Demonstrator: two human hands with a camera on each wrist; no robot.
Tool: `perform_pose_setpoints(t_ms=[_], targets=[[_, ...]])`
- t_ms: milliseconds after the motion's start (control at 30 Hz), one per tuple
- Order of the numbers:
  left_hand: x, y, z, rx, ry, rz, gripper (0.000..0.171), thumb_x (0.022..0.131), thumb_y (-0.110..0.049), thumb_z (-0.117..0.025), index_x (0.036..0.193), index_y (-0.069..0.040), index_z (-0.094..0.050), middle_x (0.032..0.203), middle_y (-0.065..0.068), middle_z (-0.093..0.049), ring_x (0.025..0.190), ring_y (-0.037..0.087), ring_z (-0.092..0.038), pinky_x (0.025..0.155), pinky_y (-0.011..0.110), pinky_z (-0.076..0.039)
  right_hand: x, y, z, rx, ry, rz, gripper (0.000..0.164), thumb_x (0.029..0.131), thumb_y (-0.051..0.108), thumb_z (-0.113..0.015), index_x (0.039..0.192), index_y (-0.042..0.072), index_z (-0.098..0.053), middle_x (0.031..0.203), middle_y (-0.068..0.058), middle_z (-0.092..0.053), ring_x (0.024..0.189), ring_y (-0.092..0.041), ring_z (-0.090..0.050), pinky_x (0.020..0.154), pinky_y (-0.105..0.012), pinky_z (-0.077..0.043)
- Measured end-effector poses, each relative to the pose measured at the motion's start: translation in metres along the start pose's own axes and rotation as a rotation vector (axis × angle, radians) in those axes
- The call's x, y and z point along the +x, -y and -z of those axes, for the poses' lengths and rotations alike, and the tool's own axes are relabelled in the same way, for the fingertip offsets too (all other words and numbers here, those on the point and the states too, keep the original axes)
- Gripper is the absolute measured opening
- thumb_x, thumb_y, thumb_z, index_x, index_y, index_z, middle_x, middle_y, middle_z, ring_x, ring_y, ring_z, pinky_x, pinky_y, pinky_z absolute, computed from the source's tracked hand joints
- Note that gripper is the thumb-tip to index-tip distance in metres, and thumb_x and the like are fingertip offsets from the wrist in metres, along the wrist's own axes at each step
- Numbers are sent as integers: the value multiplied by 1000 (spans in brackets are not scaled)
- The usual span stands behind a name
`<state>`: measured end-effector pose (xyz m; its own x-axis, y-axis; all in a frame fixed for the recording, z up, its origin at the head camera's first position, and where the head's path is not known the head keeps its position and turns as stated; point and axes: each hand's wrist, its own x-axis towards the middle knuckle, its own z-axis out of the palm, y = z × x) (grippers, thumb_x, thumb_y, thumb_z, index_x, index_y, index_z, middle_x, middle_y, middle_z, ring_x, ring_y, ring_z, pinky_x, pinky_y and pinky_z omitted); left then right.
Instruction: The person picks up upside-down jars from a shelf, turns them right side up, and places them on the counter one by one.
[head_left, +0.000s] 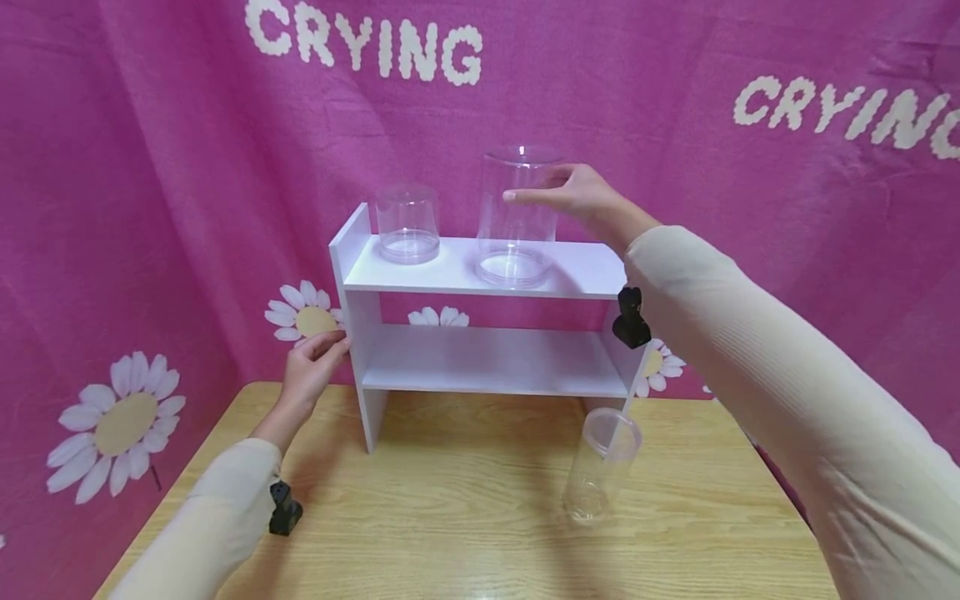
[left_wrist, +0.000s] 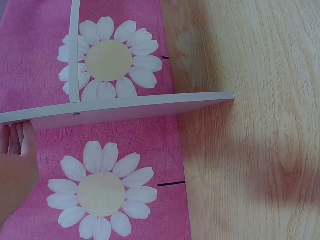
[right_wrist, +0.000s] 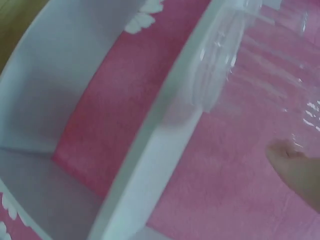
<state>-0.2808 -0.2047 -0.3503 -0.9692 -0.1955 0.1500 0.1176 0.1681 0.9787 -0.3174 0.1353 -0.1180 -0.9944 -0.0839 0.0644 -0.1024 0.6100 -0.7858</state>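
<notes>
My right hand (head_left: 581,196) grips a tall clear plastic jar (head_left: 517,221) near its top, thumb at the front and fingers partly hidden behind it. The jar is upright at the top board of a white two-tier shelf (head_left: 495,358); its base sits close to the board's front edge. In the right wrist view only the thumb (right_wrist: 287,157) shows beside the clear jar (right_wrist: 220,60). My left hand (head_left: 311,371) touches the outer face of the shelf's left side panel. Seen from the left wrist, its extended fingers (left_wrist: 19,137) rest against that panel (left_wrist: 125,107).
A shorter clear jar (head_left: 407,225) stands at the left of the top board. On the wooden table (head_left: 465,533), a slim clear jar (head_left: 603,467) stands in front of the shelf's right side. A pink cloth (head_left: 187,167) with daisies and lettering hangs behind.
</notes>
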Motion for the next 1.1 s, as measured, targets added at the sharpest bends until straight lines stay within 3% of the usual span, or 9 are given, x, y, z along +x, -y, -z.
perform_pose_setpoints(t_ms=[233, 367, 467, 633, 833, 933, 1100], targets=[[-1, 0, -4, -14, 5, 3, 44, 95, -20, -57, 131, 6, -54, 102, -9, -64, 80, -16, -57, 82, 7, -52, -3, -4, -9, 87, -145, 27, 81, 69, 44, -83, 136, 11, -49, 128, -4, -53, 118, -16, -50, 106, -30, -46], [-2, 2, -7, -13, 9, 3, 43, 96, -19, -56, 131, 6, -54, 103, -7, -64, 80, -16, -56, 80, 5, -51, -9, -9, -5, 131, -150, 26, 82, 69, 45, -82, 137, 14, -49, 137, -4, -53, 124, -16, -49, 110, -32, -43], [-5, 3, -8, 42, -10, -3, 42, 96, -20, -56, 130, 4, -56, 112, 4, -65, 81, -17, -53, 79, 3, -49, -13, -11, -2, 179, -161, 61, 81, 71, 43, -82, 138, 13, -48, 139, -4, -52, 126, -16, -47, 111, -32, -41], [-11, 2, -6, 141, -29, -7, 43, 96, -25, -56, 132, -1, -55, 132, 18, -56, 87, -15, -47, 78, 0, -42, -21, -13, 2, 307, -201, 152, 71, 76, 33, -77, 138, 9, -50, 123, 0, -56, 119, -15, -52, 109, -30, -43], [-18, -3, -6, 121, -5, -3, 48, 96, -23, -56, 138, -1, -48, 138, 18, -52, 93, -12, -45, 79, -3, -40, -38, -19, 9, 398, -195, 191, 61, 80, 25, -76, 134, 9, -53, 113, 4, -61, 112, -12, -57, 110, -30, -42], [-24, -4, -6, 58, -51, -35, 44, 95, -17, -58, 135, 0, -49, 129, 12, -57, 95, -12, -48, 82, -3, -42, -47, -25, 7, 391, -169, 222, 59, 82, 23, -73, 135, 9, -53, 109, 7, -65, 113, -11, -57, 112, -31, -39], [-38, -5, -9, -80, -175, -168, 36, 92, -7, -61, 125, 6, -54, 101, -17, -59, 98, -3, -55, 89, 1, -46, -62, -36, -2, 328, -158, 229, 53, 83, 23, -71, 132, 10, -54, 101, 15, -65, 108, -7, -56, 104, -30, -42]])
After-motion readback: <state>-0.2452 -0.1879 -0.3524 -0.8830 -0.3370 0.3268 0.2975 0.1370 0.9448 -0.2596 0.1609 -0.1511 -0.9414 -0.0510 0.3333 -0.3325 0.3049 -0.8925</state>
